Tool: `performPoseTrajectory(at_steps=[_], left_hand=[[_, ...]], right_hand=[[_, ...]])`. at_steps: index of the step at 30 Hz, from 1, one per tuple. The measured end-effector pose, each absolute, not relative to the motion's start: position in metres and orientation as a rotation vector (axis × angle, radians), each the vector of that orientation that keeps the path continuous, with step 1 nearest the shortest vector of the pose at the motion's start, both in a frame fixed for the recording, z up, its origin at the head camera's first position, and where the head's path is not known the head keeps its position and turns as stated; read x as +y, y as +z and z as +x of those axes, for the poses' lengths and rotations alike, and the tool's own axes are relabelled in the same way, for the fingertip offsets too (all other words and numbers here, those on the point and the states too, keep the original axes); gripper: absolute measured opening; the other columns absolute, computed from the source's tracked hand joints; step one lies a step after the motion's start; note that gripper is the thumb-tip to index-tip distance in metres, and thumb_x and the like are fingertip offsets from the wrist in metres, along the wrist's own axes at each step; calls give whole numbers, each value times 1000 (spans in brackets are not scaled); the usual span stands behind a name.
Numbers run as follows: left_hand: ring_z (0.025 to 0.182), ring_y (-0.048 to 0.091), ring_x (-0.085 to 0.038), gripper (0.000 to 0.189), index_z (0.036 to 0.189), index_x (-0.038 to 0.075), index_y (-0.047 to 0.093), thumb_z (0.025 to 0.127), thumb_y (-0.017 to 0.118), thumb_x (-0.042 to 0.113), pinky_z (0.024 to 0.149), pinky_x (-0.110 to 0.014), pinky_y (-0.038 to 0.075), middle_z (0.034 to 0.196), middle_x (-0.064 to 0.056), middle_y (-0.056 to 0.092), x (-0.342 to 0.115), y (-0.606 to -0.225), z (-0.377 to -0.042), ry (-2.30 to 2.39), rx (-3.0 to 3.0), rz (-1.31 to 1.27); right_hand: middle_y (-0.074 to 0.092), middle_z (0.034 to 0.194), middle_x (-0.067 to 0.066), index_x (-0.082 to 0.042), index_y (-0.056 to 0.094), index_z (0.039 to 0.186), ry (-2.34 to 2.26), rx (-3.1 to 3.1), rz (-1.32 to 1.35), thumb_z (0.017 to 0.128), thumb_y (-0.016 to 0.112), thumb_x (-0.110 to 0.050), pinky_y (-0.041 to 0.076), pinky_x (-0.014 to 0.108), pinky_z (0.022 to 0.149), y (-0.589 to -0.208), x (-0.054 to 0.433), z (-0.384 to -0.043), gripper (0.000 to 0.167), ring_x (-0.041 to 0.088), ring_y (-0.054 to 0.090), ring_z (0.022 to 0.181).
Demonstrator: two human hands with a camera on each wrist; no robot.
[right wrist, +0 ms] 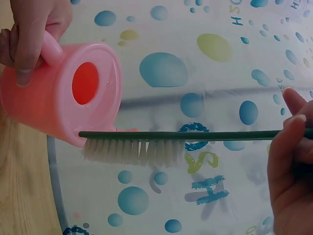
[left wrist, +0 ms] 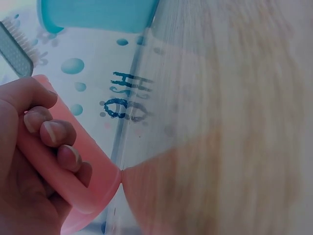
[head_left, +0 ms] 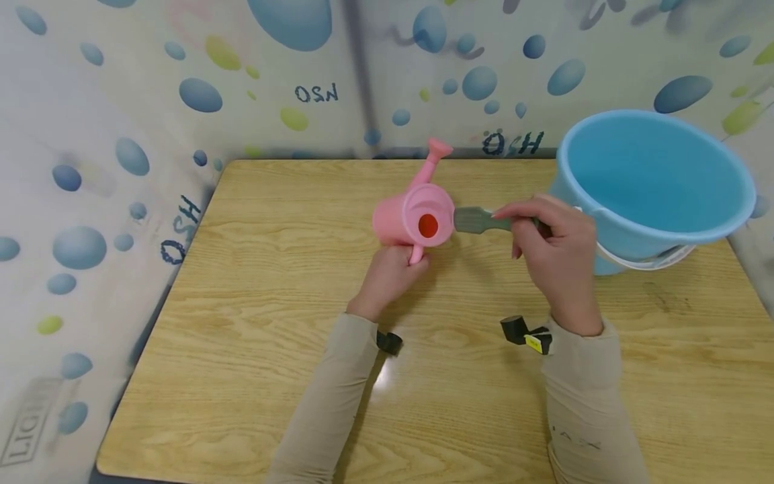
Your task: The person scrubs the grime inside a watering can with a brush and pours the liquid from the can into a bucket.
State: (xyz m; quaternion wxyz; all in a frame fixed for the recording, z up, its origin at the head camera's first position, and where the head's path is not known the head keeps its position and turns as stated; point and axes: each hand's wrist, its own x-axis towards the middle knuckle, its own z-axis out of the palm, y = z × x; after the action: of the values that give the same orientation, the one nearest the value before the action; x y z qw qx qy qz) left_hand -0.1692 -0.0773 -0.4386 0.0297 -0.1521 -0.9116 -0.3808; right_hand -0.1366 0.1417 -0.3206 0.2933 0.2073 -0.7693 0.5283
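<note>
Bucket on wooden table, right of brush and watering can.

We list, head view: one wide passage over the tabletop, left of frame, out to the left sleeve; one lane, lower centre, between that sleeve and the right sleeve, narrowed by two black wrist pieces. Obstacles we count: one pink watering can, centre, its spout pointing up the frame; one patterned wall, barring the far side; one green brush, between can and right hand; one blue bucket, upper right, close beside that hand
</note>
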Motion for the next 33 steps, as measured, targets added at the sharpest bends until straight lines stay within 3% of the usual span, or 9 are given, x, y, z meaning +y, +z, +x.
performPoseTrajectory(at_steps=[12, 22, 33], left_hand=[[42, 25, -5, 40, 50, 12, 37, 80, 58, 25, 39, -20, 21, 46, 7, 26, -78, -440, -170, -1201, -2813, -441], [42, 26, -6, 39, 50, 11, 38, 80, 58, 26, 39, -21, 22, 46, 7, 26, -79, -440, -172, -1233, -2819, -421], [42, 26, -6, 40, 50, 11, 38, 81, 59, 26, 39, -21, 22, 46, 7, 27, -80, -439, -171, -1250, -2823, -409]], right_hand=[[52, 58, -6, -11, 70, 73, 1210, -2143, 580, 81, 49, 3, 29, 19, 44, -324, 147, -142, 27, 4, 41, 48], [55, 68, -8, -16, 70, 86, 1066, -2406, 603, 86, 47, -4, 30, 20, 44, -333, 150, -150, 26, 0, 43, 55], [55, 73, -5, -12, 68, 91, 909, -2486, 683, 88, 47, -7, 31, 24, 55, -353, 153, -164, 21, 7, 40, 61]])
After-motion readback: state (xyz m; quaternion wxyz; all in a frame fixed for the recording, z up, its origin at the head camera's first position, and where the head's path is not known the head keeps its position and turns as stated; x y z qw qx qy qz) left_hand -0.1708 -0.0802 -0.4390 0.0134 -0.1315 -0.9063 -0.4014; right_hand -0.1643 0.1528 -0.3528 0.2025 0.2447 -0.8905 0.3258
